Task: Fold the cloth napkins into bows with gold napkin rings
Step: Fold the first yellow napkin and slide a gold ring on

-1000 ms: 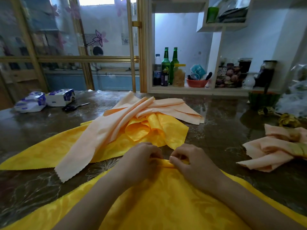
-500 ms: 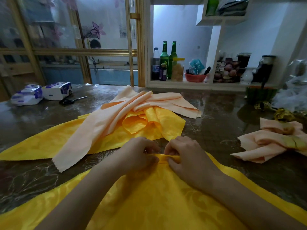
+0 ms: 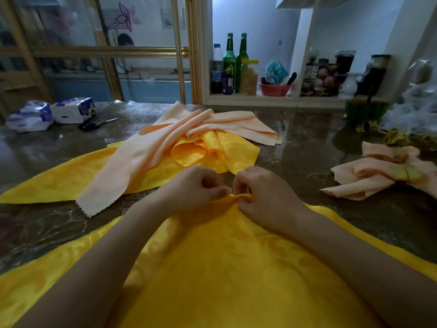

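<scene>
Pleating yellow napkin (image 3: 231, 268) at its far corner, on surface (image 3: 307, 162) right in front. Left hand (image 3: 198, 188) and right hand (image 3: 262, 192) both pinch the fold. Next: more even pleats, then a ring.

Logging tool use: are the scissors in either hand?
No, the scissors lie on the table, while the left hand and right hand pinch the yellow napkin.

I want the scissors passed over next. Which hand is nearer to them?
Left. The left hand pinches the yellow napkin at its far edge, with the scissors beyond it to its left; the right hand pinches the same edge further right, farther from them.
</scene>
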`<state>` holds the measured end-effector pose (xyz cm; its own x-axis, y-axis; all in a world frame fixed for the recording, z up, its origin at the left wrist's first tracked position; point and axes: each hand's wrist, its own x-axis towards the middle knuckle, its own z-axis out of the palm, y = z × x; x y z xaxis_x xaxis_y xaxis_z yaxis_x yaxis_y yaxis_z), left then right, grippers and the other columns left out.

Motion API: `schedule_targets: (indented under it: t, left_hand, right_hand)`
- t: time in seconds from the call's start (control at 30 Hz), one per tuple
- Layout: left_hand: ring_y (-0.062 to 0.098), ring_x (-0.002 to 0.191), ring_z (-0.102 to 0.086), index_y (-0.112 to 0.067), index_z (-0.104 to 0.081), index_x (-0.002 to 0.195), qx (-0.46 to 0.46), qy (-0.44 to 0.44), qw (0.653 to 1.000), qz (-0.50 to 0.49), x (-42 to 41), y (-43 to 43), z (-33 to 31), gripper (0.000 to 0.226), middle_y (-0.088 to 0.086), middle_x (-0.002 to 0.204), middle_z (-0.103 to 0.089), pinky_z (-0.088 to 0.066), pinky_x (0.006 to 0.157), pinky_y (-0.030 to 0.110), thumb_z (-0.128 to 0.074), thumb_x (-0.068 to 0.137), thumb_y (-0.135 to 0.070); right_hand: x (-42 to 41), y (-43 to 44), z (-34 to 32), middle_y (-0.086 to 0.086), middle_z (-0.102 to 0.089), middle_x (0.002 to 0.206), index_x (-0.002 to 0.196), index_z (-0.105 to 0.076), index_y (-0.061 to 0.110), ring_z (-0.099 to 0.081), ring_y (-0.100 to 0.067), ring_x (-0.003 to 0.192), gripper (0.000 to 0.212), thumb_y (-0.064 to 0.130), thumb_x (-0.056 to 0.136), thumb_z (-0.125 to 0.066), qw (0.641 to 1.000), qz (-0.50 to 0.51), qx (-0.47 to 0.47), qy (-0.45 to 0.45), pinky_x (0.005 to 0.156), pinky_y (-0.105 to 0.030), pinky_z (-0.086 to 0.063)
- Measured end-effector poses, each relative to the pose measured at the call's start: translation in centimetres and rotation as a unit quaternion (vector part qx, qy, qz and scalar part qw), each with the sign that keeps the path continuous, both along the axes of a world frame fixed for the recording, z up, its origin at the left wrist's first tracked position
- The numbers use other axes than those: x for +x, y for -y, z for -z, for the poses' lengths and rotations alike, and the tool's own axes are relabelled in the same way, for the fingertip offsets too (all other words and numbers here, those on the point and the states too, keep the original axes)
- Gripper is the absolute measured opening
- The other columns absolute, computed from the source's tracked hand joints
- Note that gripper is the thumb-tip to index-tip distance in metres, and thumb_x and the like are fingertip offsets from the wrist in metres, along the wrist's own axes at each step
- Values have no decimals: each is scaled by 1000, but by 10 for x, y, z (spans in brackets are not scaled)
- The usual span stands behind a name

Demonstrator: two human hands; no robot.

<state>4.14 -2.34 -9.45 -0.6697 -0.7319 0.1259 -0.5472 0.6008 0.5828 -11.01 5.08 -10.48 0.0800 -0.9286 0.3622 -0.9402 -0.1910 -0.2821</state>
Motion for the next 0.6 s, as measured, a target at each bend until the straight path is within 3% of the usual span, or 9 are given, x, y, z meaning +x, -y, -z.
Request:
schedule_targets:
  t: [0.1, 0.2, 0.33, 0.5, 0.6]
  left_hand:
    - [23, 79, -59, -10, -68, 86, 7, 35, 999, 13, 4, -1, -2, 18, 11, 88, -67, -48, 74, 36, -68, 83, -28]
    - [11, 76, -57, -19, -70, 85, 15, 77, 997, 23, 7, -2, -3, 9, 4, 90, -67, -47, 71, 28, -70, 82, -27]
    - [10, 81, -57, -29, -69, 81, 17, 78, 997, 18, 8, 0, -5, 5, -2, 92, -66, -48, 76, 28, -72, 80, -25]
    - [2, 69, -48, -24, -60, 103, 41, 72, 997, 0, 2, 0, -1, 24, -9, 83, -54, -39, 59, 10, -71, 82, -23]
    - [0, 63, -45, -22, -64, 96, 12, 81, 997, 7, 1, -1, -3, 15, -11, 73, -50, -36, 56, 10, -71, 82, -21]
  right_hand:
    - [0, -2, 2, 2, -53, 90, 90, -61, 17, -48, -14, 89, 10, 15, 81, -57, 999, -15, 16, -50, 75, -24, -36]
    - [-1, -6, -2, 6, -54, 93, 93, -67, 21, -49, -10, 92, 13, 24, 87, -56, 997, -16, 72, 10, 84, -26, -41]
    - [-6, -2, -9, 16, -51, 83, 96, -70, 18, -52, -5, 85, 18, 26, 91, -56, 992, -18, 107, 62, 80, -25, -48]
    - [-11, -3, -11, 4, -61, 89, 91, -65, 17, -57, -8, 82, 12, 23, 92, -55, 991, -9, 121, 54, 79, -31, -53]
    - [-11, -3, -14, 5, -58, 90, 98, -62, 18, -56, -11, 85, 12, 22, 88, -58, 990, -10, 123, 64, 80, -34, -53]
